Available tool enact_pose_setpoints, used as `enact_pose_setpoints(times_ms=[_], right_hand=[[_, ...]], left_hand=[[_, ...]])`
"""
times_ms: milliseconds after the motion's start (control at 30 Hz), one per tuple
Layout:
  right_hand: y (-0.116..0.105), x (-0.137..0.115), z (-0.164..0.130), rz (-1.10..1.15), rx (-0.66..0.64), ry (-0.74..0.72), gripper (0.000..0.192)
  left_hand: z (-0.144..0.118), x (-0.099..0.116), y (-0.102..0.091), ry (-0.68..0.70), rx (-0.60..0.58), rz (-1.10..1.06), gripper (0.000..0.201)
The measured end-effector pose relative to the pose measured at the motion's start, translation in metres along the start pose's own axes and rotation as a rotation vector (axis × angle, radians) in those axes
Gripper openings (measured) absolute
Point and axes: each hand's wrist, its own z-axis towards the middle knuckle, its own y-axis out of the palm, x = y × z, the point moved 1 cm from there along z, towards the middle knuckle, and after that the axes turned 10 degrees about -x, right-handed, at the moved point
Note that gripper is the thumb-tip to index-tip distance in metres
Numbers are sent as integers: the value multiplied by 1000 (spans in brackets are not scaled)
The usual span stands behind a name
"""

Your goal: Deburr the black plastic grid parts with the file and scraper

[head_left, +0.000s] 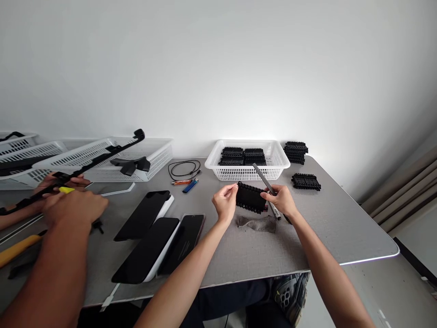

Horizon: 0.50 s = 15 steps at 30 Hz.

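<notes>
1. The left hand (226,202) pinches one corner of a black ridged panel (250,197); the right hand (282,199) grips its other end, along with a flat grey strip (261,174).
2. The panel is up over a crumpled cloth (256,224), long axis running sideways, dipping slightly rightward.
3. Grey table (341,223), pale wall (218,68) behind, curtain (406,193) at right.

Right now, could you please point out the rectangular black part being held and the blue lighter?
Rectangular black part (250,197), head view: middle of its flat face.
Blue lighter (190,186), head view: middle of its body.
</notes>
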Motion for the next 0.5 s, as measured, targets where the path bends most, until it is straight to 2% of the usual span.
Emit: enact_pose_setpoints(times_ms=[233,500], right_hand=[[1,0,-1,-9,11,2,38],[-2,2,1,-43,53,5,39]], left_hand=[[-2,0,0,37,30,92,21],[2,-10,-1,-31,10,-4,31]])
